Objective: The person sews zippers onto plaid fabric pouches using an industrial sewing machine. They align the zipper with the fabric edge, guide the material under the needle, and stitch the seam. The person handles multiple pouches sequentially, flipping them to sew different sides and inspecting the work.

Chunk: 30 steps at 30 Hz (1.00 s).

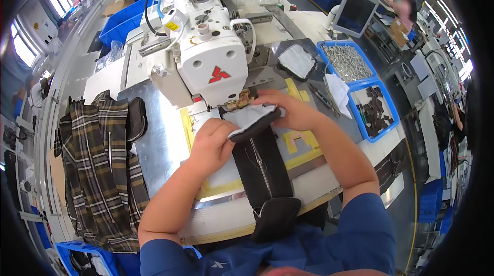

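A black fabric bag part with a pale grey lining (252, 116) lies under the head of a white industrial sewing machine (211, 59). My left hand (212, 144) pinches its near left edge. On its right side, my right hand (294, 111) grips the far edge, close to the brass-coloured clamp (240, 101) below the needle area. From this part a long black strip with a zipper (262, 165) runs toward me over the table edge, ending in a rounded black piece (278, 217). The fingertips of both hands are partly hidden by the fabric.
Plaid fabric pieces with zippers (98, 168) are piled at left. At right stand a blue tray of metal hardware (373, 76) and a blue tray of dark scraps (390, 127). Another lined black part (297, 62) lies behind my right hand. A monitor (355, 12) stands farther back.
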Motion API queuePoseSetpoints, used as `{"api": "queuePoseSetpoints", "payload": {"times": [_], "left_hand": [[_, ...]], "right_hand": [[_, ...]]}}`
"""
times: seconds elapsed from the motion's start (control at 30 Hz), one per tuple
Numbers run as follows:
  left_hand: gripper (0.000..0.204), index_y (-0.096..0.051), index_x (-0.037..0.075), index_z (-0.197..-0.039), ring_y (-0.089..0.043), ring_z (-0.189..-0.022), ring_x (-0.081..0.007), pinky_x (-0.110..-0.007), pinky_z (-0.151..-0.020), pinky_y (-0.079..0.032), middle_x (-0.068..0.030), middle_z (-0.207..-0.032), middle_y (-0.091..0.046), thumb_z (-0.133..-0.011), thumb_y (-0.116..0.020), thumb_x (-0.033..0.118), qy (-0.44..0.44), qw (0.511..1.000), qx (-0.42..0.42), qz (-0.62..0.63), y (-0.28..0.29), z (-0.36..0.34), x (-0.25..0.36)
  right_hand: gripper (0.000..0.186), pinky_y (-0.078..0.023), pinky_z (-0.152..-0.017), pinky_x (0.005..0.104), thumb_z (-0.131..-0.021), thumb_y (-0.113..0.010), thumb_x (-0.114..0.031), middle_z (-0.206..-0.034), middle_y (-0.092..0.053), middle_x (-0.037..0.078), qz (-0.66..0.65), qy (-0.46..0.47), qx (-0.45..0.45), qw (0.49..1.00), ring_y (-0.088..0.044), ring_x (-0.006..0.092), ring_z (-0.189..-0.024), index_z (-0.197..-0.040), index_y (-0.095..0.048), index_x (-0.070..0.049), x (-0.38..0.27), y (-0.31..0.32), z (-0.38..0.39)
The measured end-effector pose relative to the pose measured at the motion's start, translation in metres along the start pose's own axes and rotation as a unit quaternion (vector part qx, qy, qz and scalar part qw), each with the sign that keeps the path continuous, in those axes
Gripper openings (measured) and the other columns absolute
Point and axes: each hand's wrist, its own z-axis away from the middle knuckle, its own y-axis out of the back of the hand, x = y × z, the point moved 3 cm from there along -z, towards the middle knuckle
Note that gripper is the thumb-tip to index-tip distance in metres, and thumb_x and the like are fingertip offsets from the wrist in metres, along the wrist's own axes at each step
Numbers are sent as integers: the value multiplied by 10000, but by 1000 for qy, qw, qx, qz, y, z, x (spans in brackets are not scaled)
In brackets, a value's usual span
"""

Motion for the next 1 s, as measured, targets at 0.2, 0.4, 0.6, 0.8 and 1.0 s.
{"api": "queuePoseSetpoints", "payload": {"times": [0.2,0.4,0.6,0.8,1.0], "left_hand": [[417,-644,-18,-1267,-666,-972,-268,-378,-880,-544,-146,-1091,-684,-887,-798,58,22,981,158,109,0,18,-9],[397,-646,-5,-1262,-649,-883,-183,-344,-830,-551,-100,-1120,-683,-900,-800,54,92,989,109,50,-2,14,-13],[416,-666,41,-1265,-654,-804,-206,-371,-782,-557,-110,-1100,-695,-899,-842,133,123,988,76,53,-19,18,-26],[419,-635,-3,-1342,-632,-797,-130,-311,-766,-563,-93,-1155,-672,-952,-773,64,194,975,17,107,-26,16,-28],[423,-587,4,-1400,-607,-787,-96,-255,-701,-521,-65,-1185,-629,-1012,-731,90,242,956,9,166,-27,21,-48]], "right_hand": [[359,-537,-946,346,-958,-742,7,-1153,-746,64,-65,-71,108,990,-678,152,-1029,-1306,-704,-73,-33,-6,31],[373,-512,-1077,335,-1058,-677,-58,-1313,-735,84,-201,25,318,926,-680,170,-1196,-1420,-616,5,-96,81,102],[380,-504,-1136,393,-1082,-650,-78,-1407,-698,143,-176,137,417,881,-670,237,-1294,-1441,-575,20,-181,166,213],[406,-496,-1164,431,-1125,-569,-98,-1472,-657,142,33,145,567,810,-653,268,-1326,-1508,-517,24,-248,198,309],[380,-499,-1167,427,-1125,-546,-63,-1431,-671,177,91,130,669,726,-653,276,-1318,-1485,-527,57,-268,179,362]]}}
